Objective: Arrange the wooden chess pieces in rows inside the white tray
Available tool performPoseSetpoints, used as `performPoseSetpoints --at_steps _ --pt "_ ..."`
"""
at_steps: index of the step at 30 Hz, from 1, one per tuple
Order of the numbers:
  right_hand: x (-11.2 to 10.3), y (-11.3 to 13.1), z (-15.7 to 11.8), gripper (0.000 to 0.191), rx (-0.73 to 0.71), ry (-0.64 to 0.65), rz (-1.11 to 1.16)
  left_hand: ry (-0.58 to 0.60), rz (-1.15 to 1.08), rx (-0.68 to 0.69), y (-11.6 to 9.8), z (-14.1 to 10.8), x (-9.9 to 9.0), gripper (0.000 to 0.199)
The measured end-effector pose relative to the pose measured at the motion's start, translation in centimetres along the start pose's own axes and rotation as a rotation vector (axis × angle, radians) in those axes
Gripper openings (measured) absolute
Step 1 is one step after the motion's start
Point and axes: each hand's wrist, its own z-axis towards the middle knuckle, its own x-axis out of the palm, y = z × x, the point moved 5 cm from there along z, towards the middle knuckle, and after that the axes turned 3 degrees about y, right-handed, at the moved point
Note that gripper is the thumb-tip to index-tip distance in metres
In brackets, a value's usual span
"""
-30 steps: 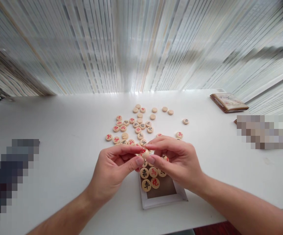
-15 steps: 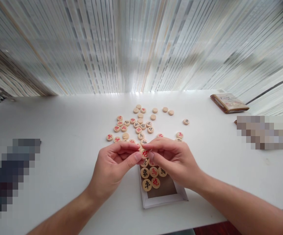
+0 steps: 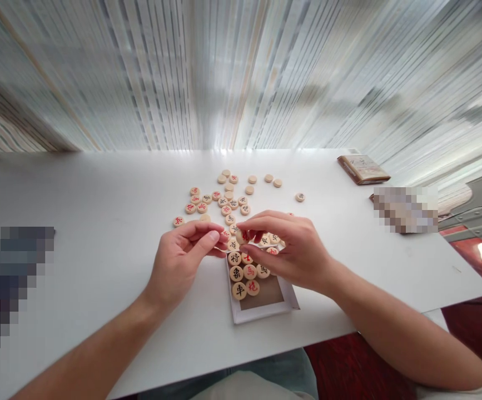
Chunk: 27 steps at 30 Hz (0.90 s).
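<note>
Between the thumb and fingers of my right hand (image 3: 286, 247) is a round wooden piece (image 3: 243, 237) with a red character, held above the top end of a white box (image 3: 261, 314). My left hand (image 3: 184, 255) is just left of it, thumb and fingertips pressed together; whether anything is between them is hidden. Inside the box lie several pieces in rows, such as a black-marked piece (image 3: 239, 290) and a red-marked piece (image 3: 253, 287) at the lower left. My right hand covers part of the box's right side.
Loose wooden pieces, some with characters and some blank side up, such as one piece (image 3: 299, 197), are scattered beyond the box on the white table (image 3: 119, 222). A brown box (image 3: 363, 169) stands at the back right, near a blurred object. Another blurred object is at left.
The hands have moved apart; the red-marked piece, earlier between both hands, is now in my right hand only and turned more on edge. The view has shifted, showing the table's front edge.
</note>
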Motion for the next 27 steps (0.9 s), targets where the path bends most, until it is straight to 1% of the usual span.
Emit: performPoseSetpoints --at_steps 2,5,7,9,13,16,19,24,27 --pt "-0.7 0.6 -0.4 0.017 0.012 0.042 -0.039 -0.009 0.027 0.007 0.1 0.1 -0.3 0.012" --pt "-1.0 1.3 -2.1 0.014 0.048 0.13 -0.065 -0.014 0.058 0.014 0.1 0.3 -0.4 0.011" --pt "-0.6 1.5 -3.8 0.012 0.094 0.202 -0.064 -0.015 0.077 0.027 0.0 0.3 -0.3 0.011" --pt "-0.1 1.6 -5.5 0.011 0.132 0.24 -0.081 -0.008 0.086 0.037 -0.1 0.3 -0.1 0.012" --pt "1.2 1.6 -7.8 0.014 0.144 0.298 -0.161 0.002 0.095 0.038 -0.1 0.3 0.1 0.013" --pt "1.9 1.7 -8.2 0.015 0.122 0.304 -0.204 -0.005 0.104 0.037 0.0 0.4 0.0 0.014" --pt "2.4 1.8 -8.1 0.013 0.101 0.298 -0.267 -0.006 0.106 0.032 0.0 0.5 -0.2 0.013" --pt "2.5 2.0 -8.3 0.011 0.099 0.277 -0.325 0.009 0.097 0.024 -0.1 0.4 0.0 0.014" --pt "2.5 2.2 -8.5 0.012 0.07 0.261 -0.342 0.016 0.091 0.027 -0.1 0.4 0.2 0.014"
